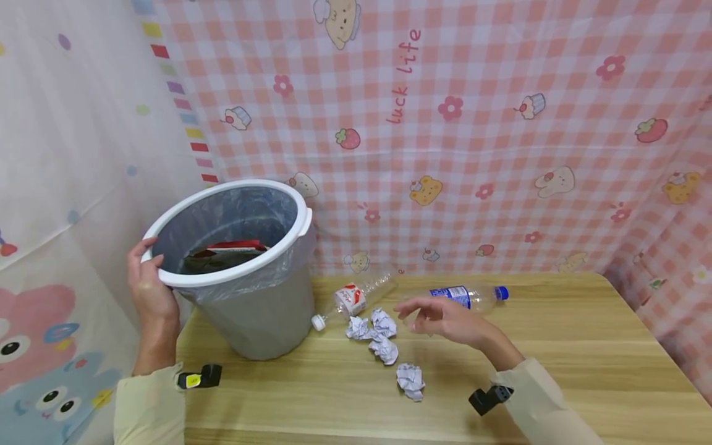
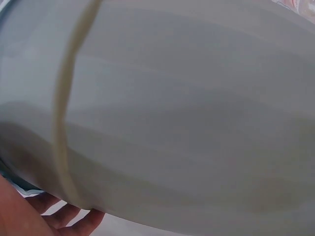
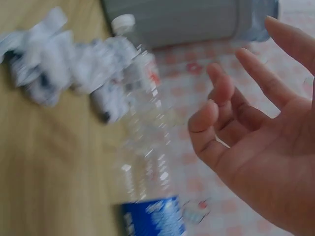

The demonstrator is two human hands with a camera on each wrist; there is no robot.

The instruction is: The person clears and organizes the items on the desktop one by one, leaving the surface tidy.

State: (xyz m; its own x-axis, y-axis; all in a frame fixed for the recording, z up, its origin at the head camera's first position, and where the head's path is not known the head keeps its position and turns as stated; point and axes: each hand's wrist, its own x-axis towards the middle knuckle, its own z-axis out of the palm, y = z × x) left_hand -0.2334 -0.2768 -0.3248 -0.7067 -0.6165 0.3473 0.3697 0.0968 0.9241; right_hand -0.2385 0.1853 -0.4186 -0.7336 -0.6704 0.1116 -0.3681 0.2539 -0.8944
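Observation:
My left hand (image 1: 152,296) grips the white rim of a grey trash bin (image 1: 261,321) at its left side. A clear plastic bag lines the bin, and a red and dark wrapper (image 1: 233,252) lies inside. In the left wrist view the bin's grey wall (image 2: 187,118) fills most of the picture, with fingertips (image 2: 88,223) at its lower edge. My right hand (image 1: 445,318) hovers with loosely bent fingers and holds nothing. It is nearest to a clear bottle with a blue label (image 1: 458,295) and blue cap, partly hidden behind it.
Right of the bin lies a clear bottle with a red and white label (image 1: 351,299) and white cap. Several crumpled paper balls (image 1: 384,349) lie in front of it, one (image 1: 410,380) nearer the table's front. A pink checked curtain (image 1: 389,154) hangs behind the wooden table (image 1: 584,371).

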